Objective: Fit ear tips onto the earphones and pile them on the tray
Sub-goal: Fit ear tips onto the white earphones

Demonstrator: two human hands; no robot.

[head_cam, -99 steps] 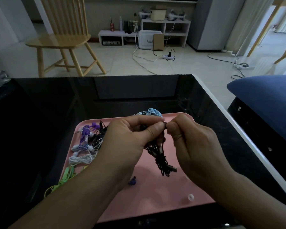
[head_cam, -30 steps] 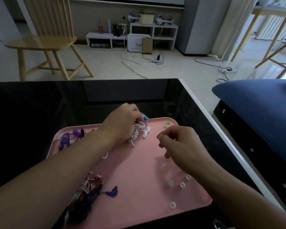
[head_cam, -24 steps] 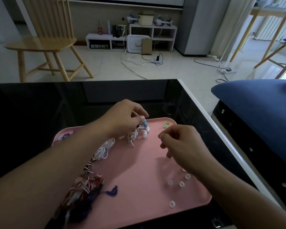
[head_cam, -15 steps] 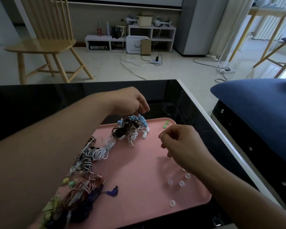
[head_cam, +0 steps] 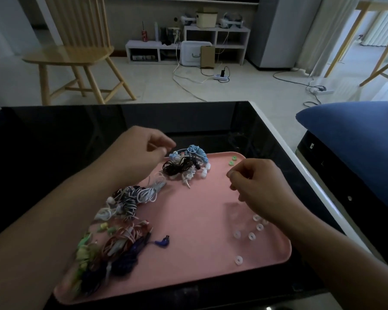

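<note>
Both hands hover over the tray point(head_cam: 211, 271): the left hand point(head_cam: 141, 155), loosely curled and empty, sits just beside the black earphones point(head_cam: 177, 167) on the pile. The right hand point(head_cam: 255, 184) pinches its fingertips, whether on a tip I cannot tell, near the clear tips point(head_cam: 251, 236), probably ready for fitting.

Pink tray point(head_cam: 206, 220) on a black table point(head_cam: 54, 139), tangled earphones point(head_cam: 130, 198) along its left, clear ear tips point(head_cam: 251, 236) at right, left hand point(head_cam: 141, 157) and right hand point(head_cam: 258, 184) hovering above.

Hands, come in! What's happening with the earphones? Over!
Left hand empty, above black earphones. Right hand curled, contents unclear. Earphones piled on pink tray. Clear ear tips loose. Nothing blocking.
</note>
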